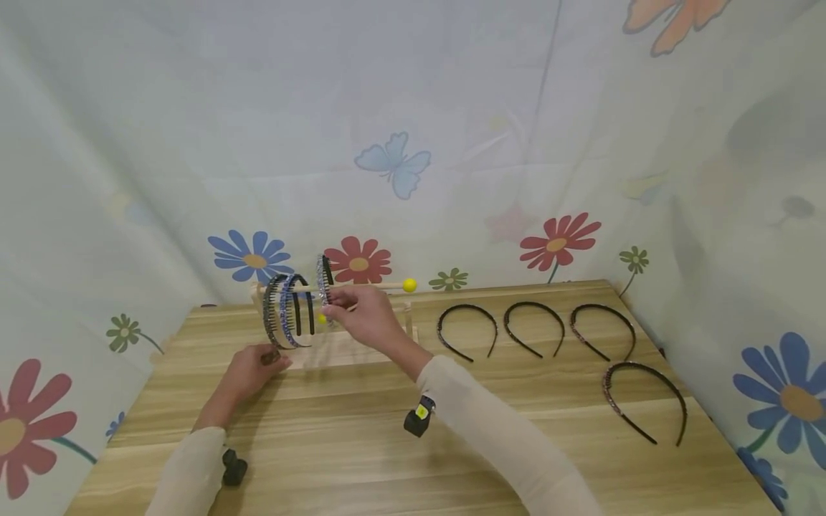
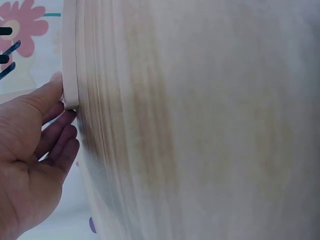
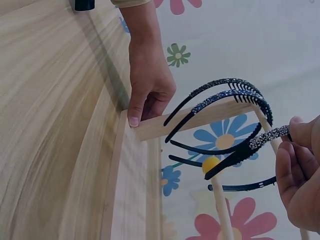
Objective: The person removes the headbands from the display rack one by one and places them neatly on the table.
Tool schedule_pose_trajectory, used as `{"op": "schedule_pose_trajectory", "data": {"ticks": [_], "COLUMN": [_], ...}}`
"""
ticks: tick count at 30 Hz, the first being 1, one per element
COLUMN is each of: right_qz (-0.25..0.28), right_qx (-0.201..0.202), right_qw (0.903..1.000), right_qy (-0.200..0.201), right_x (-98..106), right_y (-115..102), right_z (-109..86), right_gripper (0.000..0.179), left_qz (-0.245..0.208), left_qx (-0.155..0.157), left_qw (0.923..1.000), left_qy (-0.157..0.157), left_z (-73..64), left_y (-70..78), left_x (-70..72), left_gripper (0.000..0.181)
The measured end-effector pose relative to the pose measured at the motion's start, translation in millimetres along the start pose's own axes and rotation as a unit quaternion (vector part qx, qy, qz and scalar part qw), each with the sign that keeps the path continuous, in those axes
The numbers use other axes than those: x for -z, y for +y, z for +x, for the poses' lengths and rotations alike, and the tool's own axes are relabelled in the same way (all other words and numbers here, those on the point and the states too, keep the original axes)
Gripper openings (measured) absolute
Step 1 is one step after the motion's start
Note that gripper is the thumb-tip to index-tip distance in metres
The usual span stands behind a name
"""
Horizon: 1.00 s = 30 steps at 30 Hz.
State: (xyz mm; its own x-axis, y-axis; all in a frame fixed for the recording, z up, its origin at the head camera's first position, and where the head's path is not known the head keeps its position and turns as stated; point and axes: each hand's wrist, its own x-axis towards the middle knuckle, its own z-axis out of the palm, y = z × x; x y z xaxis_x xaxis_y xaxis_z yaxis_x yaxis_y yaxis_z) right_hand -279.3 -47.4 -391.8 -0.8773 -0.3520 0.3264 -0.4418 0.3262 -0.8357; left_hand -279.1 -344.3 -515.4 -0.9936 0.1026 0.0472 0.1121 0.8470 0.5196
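Note:
In the head view, my right hand (image 1: 369, 315) pinches a silver glittery headband (image 1: 324, 272) at the wooden stand's upper rod (image 1: 381, 287). The right wrist view shows thumb and fingertips on the glittered band (image 3: 267, 137), its black tips pointing away from the hand. Two more headbands, one dark (image 1: 268, 308) and one bluish (image 1: 285, 312), hang at the rod's left end. My left hand (image 1: 248, 373) grips the left front corner of the stand's base (image 3: 125, 200), thumb on top; the left wrist view shows fingertips at the base's edge (image 2: 70, 55).
Several dark headbands lie on the wooden table to the right, the nearest one (image 1: 645, 369) close to the right edge. Yellow balls cap the rods, one (image 1: 409, 285) at the upper rod's right end. A flowered cloth (image 1: 452, 179) hangs behind the table.

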Motion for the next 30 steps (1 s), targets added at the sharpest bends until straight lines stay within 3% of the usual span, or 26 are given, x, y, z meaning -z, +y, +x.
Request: {"op": "schedule_pose_trajectory", "data": {"ticks": [11, 18, 30], "right_qz": [0.005, -0.015, -0.006], "right_qx": [0.035, 0.056, 0.069], "right_qw": [0.9992, 0.9980, 0.9967], "right_qy": [0.019, 0.024, 0.044], "right_x": [17.0, 31.5, 58.6], "right_y": [-10.4, -13.3, -7.9], "right_z": [0.2, -1.7, -4.9], "right_gripper": [0.020, 0.023, 0.022], "left_qz": [0.010, 0.006, 0.003], "left_qx": [-0.009, -0.009, 0.001], "left_qw": [0.9999, 0.9999, 0.9999], "left_qy": [0.004, 0.000, -0.014], "left_z": [1.8, 1.6, 1.9], "left_y": [-2.6, -2.1, -0.7], "left_x": [-0.9, -0.6, -0.1], "left_gripper": [0.028, 0.025, 0.036]}}
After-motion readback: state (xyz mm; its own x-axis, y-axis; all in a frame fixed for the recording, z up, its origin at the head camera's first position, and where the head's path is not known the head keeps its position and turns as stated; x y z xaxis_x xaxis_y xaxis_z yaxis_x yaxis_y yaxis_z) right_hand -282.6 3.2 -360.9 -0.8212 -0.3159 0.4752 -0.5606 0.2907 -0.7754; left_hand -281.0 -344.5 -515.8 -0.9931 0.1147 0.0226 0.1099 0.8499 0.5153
